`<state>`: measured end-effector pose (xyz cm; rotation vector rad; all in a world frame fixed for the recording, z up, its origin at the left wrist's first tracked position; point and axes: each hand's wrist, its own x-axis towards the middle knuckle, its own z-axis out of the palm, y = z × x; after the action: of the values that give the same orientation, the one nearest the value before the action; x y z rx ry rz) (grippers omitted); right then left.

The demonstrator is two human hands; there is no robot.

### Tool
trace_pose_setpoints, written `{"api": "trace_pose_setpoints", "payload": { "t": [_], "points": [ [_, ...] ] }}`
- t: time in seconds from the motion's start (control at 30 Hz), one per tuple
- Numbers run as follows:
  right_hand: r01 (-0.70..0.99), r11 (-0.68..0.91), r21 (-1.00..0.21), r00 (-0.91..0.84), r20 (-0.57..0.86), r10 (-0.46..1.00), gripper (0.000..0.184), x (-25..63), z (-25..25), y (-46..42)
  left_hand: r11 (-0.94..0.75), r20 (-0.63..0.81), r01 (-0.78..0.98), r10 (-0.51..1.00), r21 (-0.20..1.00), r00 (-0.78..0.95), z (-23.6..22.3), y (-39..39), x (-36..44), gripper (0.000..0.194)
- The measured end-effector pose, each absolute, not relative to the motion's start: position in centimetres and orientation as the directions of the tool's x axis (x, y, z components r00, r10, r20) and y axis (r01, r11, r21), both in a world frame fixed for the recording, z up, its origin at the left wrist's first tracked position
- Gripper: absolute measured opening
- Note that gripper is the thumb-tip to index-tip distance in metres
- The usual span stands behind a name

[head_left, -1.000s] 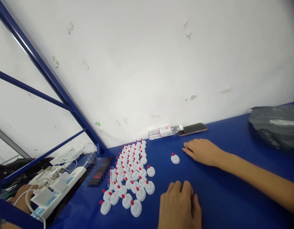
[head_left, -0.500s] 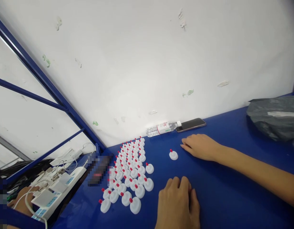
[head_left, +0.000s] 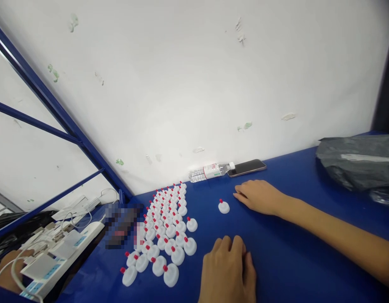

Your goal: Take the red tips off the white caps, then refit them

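My left hand (head_left: 227, 269) rests palm down on the blue table, at the near edge of the view. Its fingers are bent, the thumb lies along the side, and the fingertips are partly hidden; no object shows in it. Farther off, my right hand (head_left: 257, 195) lies on the table with thumb and forefinger a little apart, holding nothing visible. A single white round cap with a red tip (head_left: 224, 207) stands just left of the right hand, untouched. To the left of both hands, many similar red-tipped white caps (head_left: 170, 230) are grouped in slanting rows.
Along the wall lie a clear water bottle (head_left: 210, 172) and a dark phone (head_left: 247, 167). A grey plastic bag (head_left: 355, 162) sits at the right. On the left are a blue metal frame (head_left: 83, 147), white power strips (head_left: 68, 252) with cables, and another person's hand (head_left: 8, 269).
The whole view has shifted slightly, so the table items and both hands appear farther left. Against the table, my hands and the caps look unmoved.
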<state>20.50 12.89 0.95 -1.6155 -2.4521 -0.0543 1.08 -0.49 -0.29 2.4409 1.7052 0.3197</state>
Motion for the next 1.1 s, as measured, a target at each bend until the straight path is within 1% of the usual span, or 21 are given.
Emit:
{"api": "trace_pose_setpoints", "payload": {
  "t": [0.57, 0.8, 1.1],
  "points": [
    [0.916, 0.393, -0.079, -0.377, 0.166, 0.911, 0.032, 20.38, 1.48, 12.62, -0.358, 0.103, 0.903, 0.934, 0.239, 0.343, -0.46, -0.49, 1.0, 0.013],
    [0.917, 0.391, -0.075, -0.376, 0.164, 0.912, 0.032, 20.31, 1.46, 12.65, -0.372, 0.131, 0.896, 0.928, 0.241, 0.349, -0.62, -0.48, 0.91, 0.012],
    [0.918, 0.391, -0.069, -0.377, 0.161, 0.912, 0.032, 20.33, 1.61, 12.59, -0.361, 0.105, 0.9, 0.932, 0.244, 0.346, -0.45, -0.46, 0.98, 0.013]
  ]
}}
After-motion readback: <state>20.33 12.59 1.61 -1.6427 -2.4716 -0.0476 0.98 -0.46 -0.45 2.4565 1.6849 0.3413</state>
